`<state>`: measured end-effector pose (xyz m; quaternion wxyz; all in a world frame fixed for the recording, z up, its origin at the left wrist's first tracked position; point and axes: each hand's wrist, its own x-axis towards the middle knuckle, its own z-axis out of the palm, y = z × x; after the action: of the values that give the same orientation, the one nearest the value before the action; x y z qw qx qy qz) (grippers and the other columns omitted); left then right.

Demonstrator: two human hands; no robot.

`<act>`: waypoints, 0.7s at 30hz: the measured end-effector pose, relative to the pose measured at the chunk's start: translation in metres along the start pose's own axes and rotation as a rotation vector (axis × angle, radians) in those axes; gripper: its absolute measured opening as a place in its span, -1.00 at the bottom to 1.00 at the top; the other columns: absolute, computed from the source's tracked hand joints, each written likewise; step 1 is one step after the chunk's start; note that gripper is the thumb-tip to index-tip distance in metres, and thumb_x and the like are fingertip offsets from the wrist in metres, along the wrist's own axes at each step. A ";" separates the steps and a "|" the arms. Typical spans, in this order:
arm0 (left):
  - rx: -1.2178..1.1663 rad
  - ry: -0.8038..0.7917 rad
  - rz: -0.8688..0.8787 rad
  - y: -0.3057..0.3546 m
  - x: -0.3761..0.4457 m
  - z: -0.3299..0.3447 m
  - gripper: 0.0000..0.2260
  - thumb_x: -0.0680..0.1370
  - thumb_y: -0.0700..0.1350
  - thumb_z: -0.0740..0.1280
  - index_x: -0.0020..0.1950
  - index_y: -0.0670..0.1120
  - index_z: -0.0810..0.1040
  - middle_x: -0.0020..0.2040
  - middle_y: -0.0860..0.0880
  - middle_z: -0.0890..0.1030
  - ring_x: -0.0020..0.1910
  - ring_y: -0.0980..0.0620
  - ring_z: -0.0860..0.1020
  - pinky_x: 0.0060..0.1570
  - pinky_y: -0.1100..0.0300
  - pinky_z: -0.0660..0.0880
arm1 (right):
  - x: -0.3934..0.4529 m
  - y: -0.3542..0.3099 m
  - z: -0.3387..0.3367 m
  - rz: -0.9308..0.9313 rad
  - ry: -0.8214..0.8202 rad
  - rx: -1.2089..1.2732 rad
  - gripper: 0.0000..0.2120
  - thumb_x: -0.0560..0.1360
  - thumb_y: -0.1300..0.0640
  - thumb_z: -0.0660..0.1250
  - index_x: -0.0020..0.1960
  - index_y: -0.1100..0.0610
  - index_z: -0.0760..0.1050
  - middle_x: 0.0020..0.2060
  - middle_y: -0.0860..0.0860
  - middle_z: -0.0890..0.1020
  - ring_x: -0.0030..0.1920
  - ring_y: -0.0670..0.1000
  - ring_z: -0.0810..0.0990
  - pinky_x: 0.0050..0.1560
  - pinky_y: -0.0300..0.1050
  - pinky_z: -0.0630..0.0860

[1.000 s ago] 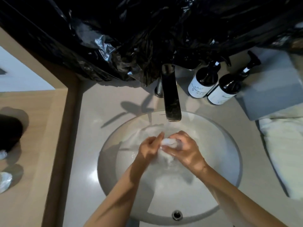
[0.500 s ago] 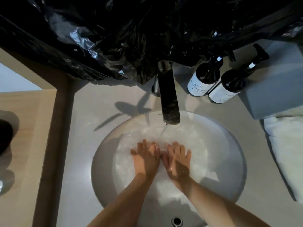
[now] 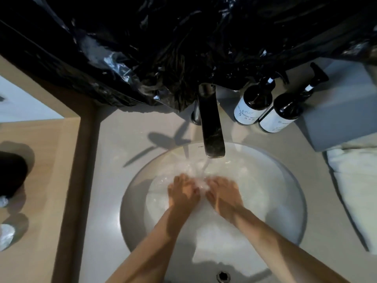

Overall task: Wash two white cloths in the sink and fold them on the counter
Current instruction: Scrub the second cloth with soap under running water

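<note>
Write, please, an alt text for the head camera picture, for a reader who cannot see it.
Two bare hands, the left hand and the right hand, press side by side in a round white sink under water running from a dark faucet. Two dark pump bottles stand behind the sink at right, and a white towel lies on the counter's right edge.

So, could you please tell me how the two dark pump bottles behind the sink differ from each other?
The left bottle stands nearer the faucet; the right bottle stands beside the grey box. The left bottle's label shows several lines of print, the right bottle's mainly one word. The right bottle's pump head shows fully; the left's is partly hidden by black plastic. Both are dark with white labels.
</note>
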<state>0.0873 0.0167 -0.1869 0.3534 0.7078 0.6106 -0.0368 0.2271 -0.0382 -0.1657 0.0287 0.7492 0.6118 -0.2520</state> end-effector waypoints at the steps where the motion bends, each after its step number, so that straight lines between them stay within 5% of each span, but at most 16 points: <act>1: -0.120 0.049 0.067 -0.001 -0.007 -0.007 -0.69 0.47 0.04 0.20 0.02 -0.05 0.65 0.00 -0.02 0.59 -0.02 -0.02 0.53 -0.11 0.02 0.58 | -0.006 0.000 -0.011 0.019 -0.037 0.029 -0.54 0.61 -0.02 0.12 0.49 -0.01 0.24 0.44 0.01 0.35 0.43 0.08 0.31 0.39 -0.02 0.23; 2: -0.165 0.136 0.140 -0.005 -0.010 -0.010 -0.70 0.46 0.01 0.22 0.01 -0.06 0.67 -0.02 -0.04 0.62 -0.04 -0.01 0.55 -0.19 0.03 0.61 | -0.012 -0.002 -0.022 0.047 -0.074 0.088 -0.52 0.62 -0.01 0.12 0.52 -0.02 0.19 0.47 -0.03 0.30 0.46 0.04 0.27 0.43 -0.08 0.19; 7: -0.175 0.105 0.071 0.011 -0.038 -0.057 -0.66 0.59 -0.07 0.27 0.37 0.08 0.46 0.37 0.07 0.43 0.37 0.03 0.41 0.35 0.14 0.37 | -0.041 -0.010 -0.086 0.035 0.031 0.478 -0.58 0.62 0.05 0.20 0.46 0.00 0.32 0.40 -0.01 0.42 0.41 0.00 0.37 0.41 -0.13 0.27; 14: -0.451 0.104 0.121 0.020 -0.060 -0.095 -0.67 0.58 -0.14 0.31 0.35 0.02 0.50 0.35 0.01 0.47 0.26 0.02 0.48 0.17 0.28 0.38 | -0.079 -0.029 -0.149 -0.101 0.357 0.553 -0.62 0.60 0.12 0.22 0.41 -0.07 0.37 0.34 -0.14 0.42 0.33 -0.12 0.39 0.35 -0.19 0.31; 18: -0.543 0.082 0.123 0.026 -0.067 -0.108 -0.64 0.58 -0.16 0.32 0.38 0.00 0.48 0.36 -0.04 0.47 0.32 0.00 0.45 0.23 0.20 0.41 | -0.075 -0.042 -0.188 -0.202 0.571 0.472 -0.52 0.54 0.21 0.28 0.45 0.11 0.33 0.47 0.00 0.28 0.47 0.01 0.24 0.43 -0.19 0.15; 21: -0.564 0.051 0.112 0.031 -0.070 -0.117 -0.62 0.57 -0.18 0.32 0.39 -0.02 0.47 0.36 -0.05 0.48 0.31 -0.03 0.47 0.23 0.22 0.40 | -0.066 -0.048 -0.208 -0.218 0.733 0.311 -0.38 0.47 0.09 0.25 0.51 0.14 0.23 0.51 0.04 0.23 0.47 0.11 0.25 0.40 -0.04 0.25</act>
<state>0.0534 0.0214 -0.0516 0.5224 0.6148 0.5653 0.1718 0.2456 -0.0125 0.0554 -0.3314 0.7155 0.6121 -0.0595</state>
